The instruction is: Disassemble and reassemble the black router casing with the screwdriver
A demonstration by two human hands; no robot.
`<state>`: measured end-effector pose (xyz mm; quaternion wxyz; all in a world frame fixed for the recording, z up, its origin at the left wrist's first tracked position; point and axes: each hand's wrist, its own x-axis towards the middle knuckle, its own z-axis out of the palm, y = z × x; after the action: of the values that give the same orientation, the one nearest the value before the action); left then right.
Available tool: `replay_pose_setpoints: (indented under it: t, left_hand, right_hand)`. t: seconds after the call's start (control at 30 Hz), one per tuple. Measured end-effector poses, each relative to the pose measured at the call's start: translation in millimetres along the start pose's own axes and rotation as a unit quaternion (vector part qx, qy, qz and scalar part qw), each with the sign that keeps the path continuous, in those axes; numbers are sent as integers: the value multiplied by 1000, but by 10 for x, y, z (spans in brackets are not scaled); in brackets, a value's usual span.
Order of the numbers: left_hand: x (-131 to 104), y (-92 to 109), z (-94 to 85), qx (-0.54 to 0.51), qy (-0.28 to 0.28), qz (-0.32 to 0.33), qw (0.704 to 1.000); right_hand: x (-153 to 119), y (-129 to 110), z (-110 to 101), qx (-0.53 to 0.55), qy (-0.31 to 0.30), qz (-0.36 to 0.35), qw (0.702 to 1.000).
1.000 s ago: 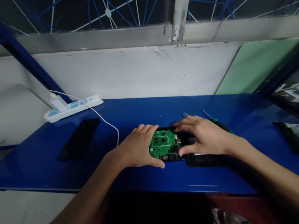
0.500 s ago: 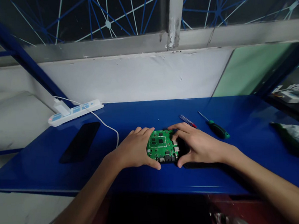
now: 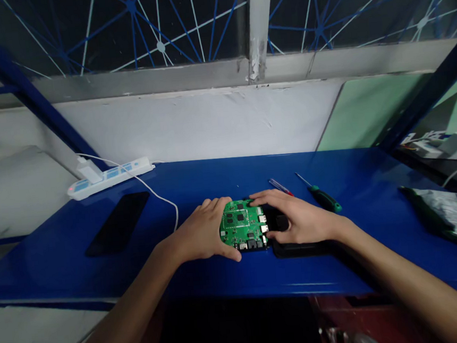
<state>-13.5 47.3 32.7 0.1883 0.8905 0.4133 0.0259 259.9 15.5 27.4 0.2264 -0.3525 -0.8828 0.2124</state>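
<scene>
A green circuit board (image 3: 239, 221) with metal ports along its right and front edges is between my hands, low over the blue table. My left hand (image 3: 204, 231) is wrapped round its left side, with the thumb at the front corner and the fingers at the back. On the other side, my right hand (image 3: 292, 216) grips the right edge, its fingertips at the back corner and its thumb beside the ports. A black case-like part (image 3: 295, 249) lies under my right hand, mostly hidden by it.
Behind my right hand lie a green-and-black screwdriver (image 3: 325, 199) and a red-tipped clear tool (image 3: 281, 186). A black phone-like slab (image 3: 118, 224) rests at left, near a white power strip (image 3: 122, 173) with a cable. A silvery bag (image 3: 448, 213) sits at right.
My right thumb has moved up from the board's front corner to beside the ports, uncovering more of the right edge. The whole view has shifted slightly.
</scene>
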Motion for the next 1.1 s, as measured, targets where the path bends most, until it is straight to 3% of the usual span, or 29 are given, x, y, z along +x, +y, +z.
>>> replay_pose_setpoints:
  t: [0.6, 0.83, 0.97, 1.1]
  left_hand:
    - [-92, -6, -34, -118, 7, -44, 992]
    - [-146, 30, -182, -134, 63, 5, 989]
    - [-107, 11, -146, -123, 101, 37, 987]
    - [-7, -21, -80, -45, 177, 91, 979]
  right_hand:
    - [39, 62, 74, -24, 110, 40, 993]
    - [21, 62, 26, 0, 146, 42, 988]
    - [13, 83, 23, -6, 154, 18, 988]
    - [1, 125, 25, -21, 148, -6, 989]
